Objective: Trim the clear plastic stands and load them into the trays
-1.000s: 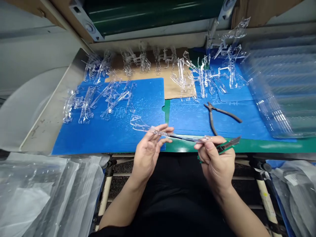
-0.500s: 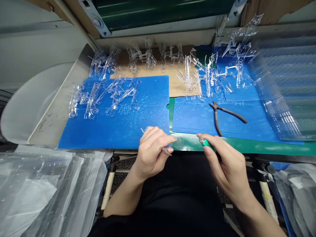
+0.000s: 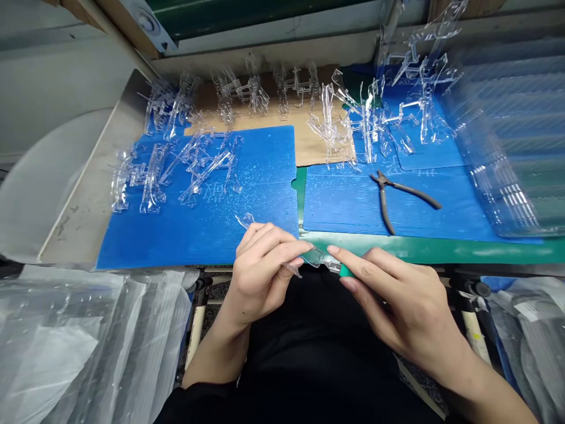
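Observation:
My left hand (image 3: pixel 267 274) is closed around a clear plastic part (image 3: pixel 313 257); one end sticks out past the fingertips, and another piece shows above the knuckles. My right hand (image 3: pixel 392 291) pinches a small green-handled tool with a metal tip (image 3: pixel 336 268). That tip is at the clear part's right end; whether it touches cannot be made out. Most of the handle is hidden in the palm. Both hands are over the table's front edge. Beyond the right hand lies a pair of side cutters (image 3: pixel 391 197) with its handles spread.
Clear plastic mouldings lie on the blue sheets (image 3: pixel 260 194) and on the brown cardboard (image 3: pixel 304 144). A clear ribbed tray (image 3: pixel 525 147) stands at the right. Translucent bags (image 3: pixel 53 341) hang at the lower left. A green roller (image 3: pixel 265 15) spans the top.
My right hand has moved left, bringing the metal tip to the clear part in my left hand. The view has shifted slightly.

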Demonstrator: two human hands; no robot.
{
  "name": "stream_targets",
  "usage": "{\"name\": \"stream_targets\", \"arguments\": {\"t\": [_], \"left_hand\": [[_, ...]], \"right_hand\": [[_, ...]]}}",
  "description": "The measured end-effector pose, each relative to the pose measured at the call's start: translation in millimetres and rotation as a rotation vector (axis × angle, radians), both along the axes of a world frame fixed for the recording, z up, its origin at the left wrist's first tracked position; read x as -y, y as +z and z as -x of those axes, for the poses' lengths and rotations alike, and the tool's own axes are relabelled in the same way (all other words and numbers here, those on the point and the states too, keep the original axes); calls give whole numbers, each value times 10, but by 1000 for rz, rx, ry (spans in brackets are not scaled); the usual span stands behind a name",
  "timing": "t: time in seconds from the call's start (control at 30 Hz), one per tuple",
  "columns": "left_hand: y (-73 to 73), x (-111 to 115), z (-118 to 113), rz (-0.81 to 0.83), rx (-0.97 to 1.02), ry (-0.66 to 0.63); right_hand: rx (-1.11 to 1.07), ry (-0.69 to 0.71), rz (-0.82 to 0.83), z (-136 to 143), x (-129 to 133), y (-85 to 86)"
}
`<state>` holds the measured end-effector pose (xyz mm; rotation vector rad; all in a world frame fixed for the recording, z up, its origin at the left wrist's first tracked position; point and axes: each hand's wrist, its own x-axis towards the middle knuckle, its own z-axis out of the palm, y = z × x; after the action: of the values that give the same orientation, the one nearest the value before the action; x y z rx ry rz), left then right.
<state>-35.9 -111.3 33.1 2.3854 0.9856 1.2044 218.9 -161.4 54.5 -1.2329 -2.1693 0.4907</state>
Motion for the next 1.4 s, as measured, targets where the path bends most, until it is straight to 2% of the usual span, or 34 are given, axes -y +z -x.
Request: {"name": "stream_targets", "arguments": {"t": [0.2, 0.43, 0.8, 1.0, 1.13, 1.27, 1.4], "left_hand": [[-15, -14, -3, -7, 17, -9], [-64, 15, -38, 163, 141, -52], [-46, 34, -55, 165, 140, -77], [-3, 74, -63, 224, 153, -136], [-5, 129, -67, 377, 257, -115], [-20, 181, -81, 596, 346, -85], [-49, 199, -131, 652, 405, -210]], "right_hand": [[-40, 12, 36, -36, 4, 29], [-92, -6, 5, -19, -17, 64], [-72, -1, 14, -24, 26, 51], [-29, -125, 4, -49, -113, -46], [-119, -151, 10, -47, -161, -95], [-200, -126, 38, -25, -139, -44], [-161, -33, 71, -10, -122, -5]]}}
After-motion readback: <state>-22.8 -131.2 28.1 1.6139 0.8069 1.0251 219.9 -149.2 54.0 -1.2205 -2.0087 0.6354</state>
